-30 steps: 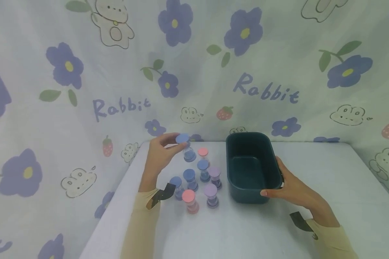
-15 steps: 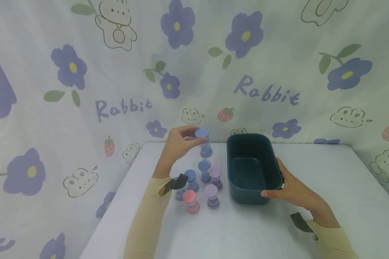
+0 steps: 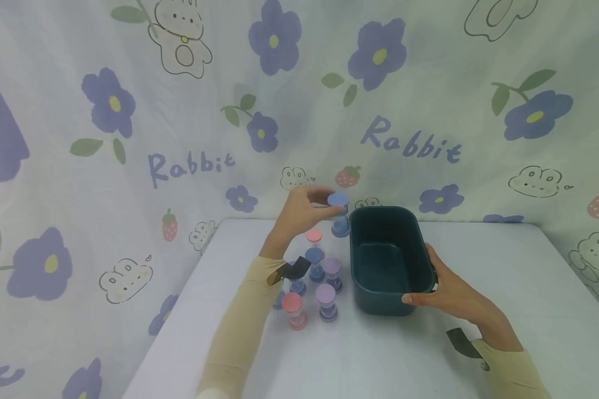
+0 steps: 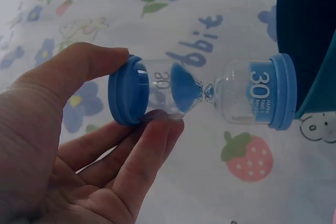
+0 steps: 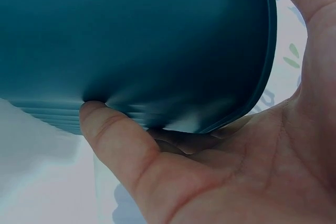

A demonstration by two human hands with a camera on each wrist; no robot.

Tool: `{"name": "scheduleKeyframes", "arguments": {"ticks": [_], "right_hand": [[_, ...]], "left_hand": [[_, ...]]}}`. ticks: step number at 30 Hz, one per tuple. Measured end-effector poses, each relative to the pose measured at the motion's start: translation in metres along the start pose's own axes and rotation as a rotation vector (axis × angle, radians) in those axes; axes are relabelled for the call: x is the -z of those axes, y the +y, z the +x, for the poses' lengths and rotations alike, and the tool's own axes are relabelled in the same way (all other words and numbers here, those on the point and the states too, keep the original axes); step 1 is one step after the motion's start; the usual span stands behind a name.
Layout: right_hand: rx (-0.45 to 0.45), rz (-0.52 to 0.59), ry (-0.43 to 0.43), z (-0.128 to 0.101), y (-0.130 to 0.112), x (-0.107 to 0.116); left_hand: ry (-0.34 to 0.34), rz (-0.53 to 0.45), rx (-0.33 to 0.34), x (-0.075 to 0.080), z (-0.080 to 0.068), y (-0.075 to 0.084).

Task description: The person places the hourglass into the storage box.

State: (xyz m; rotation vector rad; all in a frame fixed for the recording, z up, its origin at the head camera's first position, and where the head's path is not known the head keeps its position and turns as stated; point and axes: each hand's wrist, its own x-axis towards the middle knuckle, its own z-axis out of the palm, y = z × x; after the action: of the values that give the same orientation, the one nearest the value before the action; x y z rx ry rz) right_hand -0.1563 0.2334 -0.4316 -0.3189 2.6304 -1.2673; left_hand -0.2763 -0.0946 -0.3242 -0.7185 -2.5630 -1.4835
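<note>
Between thumb and fingertips, my left hand [image 3: 299,211] pinches a blue-capped hourglass [image 3: 339,228] by its upper end, above the table beside the bin's far left corner. In the left wrist view the hourglass [image 4: 284,92] shows a "30" label and blue sand in the bulb nearer the hand. A dark teal plastic bin [image 3: 381,302] stands on the table, nothing visible inside. My right hand [image 3: 451,291] grips its right side, thumb at the near right corner. In the right wrist view, fingers of the right hand [image 5: 210,187] press the bin's wall [image 5: 157,30].
Left of the bin stand several hourglasses: a pink one [image 3: 293,303] in front, another pink one [image 3: 314,236] at the back, purple ones [image 3: 325,295] and blue ones [image 3: 314,256]. My left forearm partly covers some blue ones. A patterned cloth [image 3: 409,100] hangs behind the white table [image 3: 369,360].
My left hand has carried the blue hourglass rightward, from the table's far left over the back pink hourglass to the bin's left side. The right hand and the bin stay put.
</note>
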Motion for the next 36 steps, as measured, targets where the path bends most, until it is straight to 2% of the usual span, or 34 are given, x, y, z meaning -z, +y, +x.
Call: {"name": "scheduleKeyframes", "arguments": {"ticks": [6,11,20,24,31,36], "right_hand": [[0.002,-0.005,0.005,0.001,0.001,-0.001],[0.0,-0.006,0.008,0.001,0.002,-0.002],[-0.019,-0.002,0.014,0.001,-0.001,-0.003],[-0.018,-0.006,0.013,0.001,-0.002,-0.004],[-0.037,-0.017,0.012,0.001,-0.004,-0.004],[-0.028,-0.016,0.013,0.002,-0.002,-0.004]], "left_hand": [[-0.023,-0.005,-0.013,-0.016,0.01,0.002],[-0.044,0.032,0.018,-0.029,0.016,0.002],[-0.061,0.067,0.025,-0.048,0.024,-0.001],[-0.087,0.117,0.03,-0.056,0.029,-0.002],[-0.136,0.18,-0.016,-0.068,0.038,-0.008],[-0.172,0.198,0.009,-0.076,0.04,-0.014]]}}
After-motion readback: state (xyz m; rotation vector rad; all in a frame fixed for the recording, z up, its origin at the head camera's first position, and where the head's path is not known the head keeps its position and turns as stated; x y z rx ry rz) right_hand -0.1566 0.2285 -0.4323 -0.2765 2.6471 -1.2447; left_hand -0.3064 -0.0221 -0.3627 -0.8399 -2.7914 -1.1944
